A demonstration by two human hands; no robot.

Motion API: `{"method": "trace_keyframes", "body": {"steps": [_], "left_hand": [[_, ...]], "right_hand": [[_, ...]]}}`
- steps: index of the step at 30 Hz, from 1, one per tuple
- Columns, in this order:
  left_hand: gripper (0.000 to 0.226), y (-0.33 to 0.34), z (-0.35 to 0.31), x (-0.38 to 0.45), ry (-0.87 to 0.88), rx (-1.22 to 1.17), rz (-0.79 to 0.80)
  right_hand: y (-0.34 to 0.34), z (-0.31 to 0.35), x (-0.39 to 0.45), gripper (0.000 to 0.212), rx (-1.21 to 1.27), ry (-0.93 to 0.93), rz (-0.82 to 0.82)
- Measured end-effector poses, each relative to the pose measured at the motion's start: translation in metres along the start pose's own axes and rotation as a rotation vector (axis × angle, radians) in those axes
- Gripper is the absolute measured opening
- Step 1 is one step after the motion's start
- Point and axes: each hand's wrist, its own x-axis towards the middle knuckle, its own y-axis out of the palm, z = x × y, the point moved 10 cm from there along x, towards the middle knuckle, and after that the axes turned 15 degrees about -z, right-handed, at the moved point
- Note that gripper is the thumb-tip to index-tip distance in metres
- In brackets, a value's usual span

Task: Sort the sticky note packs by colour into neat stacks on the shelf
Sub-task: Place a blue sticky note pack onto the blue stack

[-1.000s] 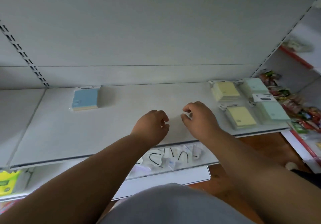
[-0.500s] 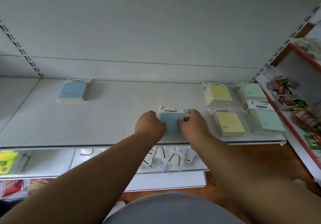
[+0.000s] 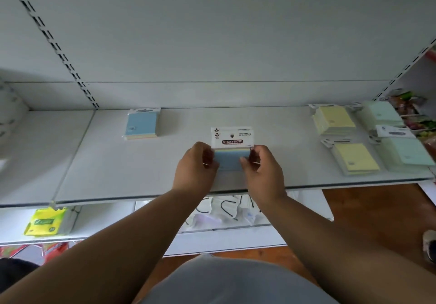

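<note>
A blue sticky note pack [image 3: 232, 155] with a white "STICKY NOTE" header card is held above the middle of the white shelf [image 3: 118, 169]. My left hand [image 3: 195, 168] grips its left edge and my right hand [image 3: 260, 171] grips its right edge. Another blue pack [image 3: 141, 124] lies flat at the back left of the shelf. At the right lie a stack of yellow packs [image 3: 333, 120] at the back and a yellow pack [image 3: 354, 161] in front. Further right are green packs, one stack [image 3: 381, 114] at the back and another [image 3: 407, 152] in front.
A lower shelf holds a yellow-green packet [image 3: 46, 221] at the left and clear bags with black loops [image 3: 224, 211] under my hands. Snack packets [image 3: 410, 107] fill the neighbouring shelf at the far right. The floor [image 3: 377, 209] is brown wood.
My hands were shut and empty on the shelf a second ago. They now hold a blue pack between them and have raised it, header card upright. The camera moved closer.
</note>
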Motion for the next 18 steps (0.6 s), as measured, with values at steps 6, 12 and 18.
{"method": "trace_keyframes", "body": {"steps": [6, 12, 18], "left_hand": [[0.024, 0.004, -0.003, 0.002, 0.078, 0.006, 0.045], [0.020, -0.028, 0.017, 0.006, -0.066, -0.017, -0.053], [0.018, -0.086, 0.062, 0.004, -0.186, 0.157, -0.146]], "right_hand": [[-0.002, -0.005, -0.008, 0.013, -0.024, 0.055, -0.067], [0.015, 0.017, -0.003, 0.015, 0.018, 0.040, -0.027], [0.076, 0.046, -0.021, 0.015, -0.019, -0.005, 0.182]]}}
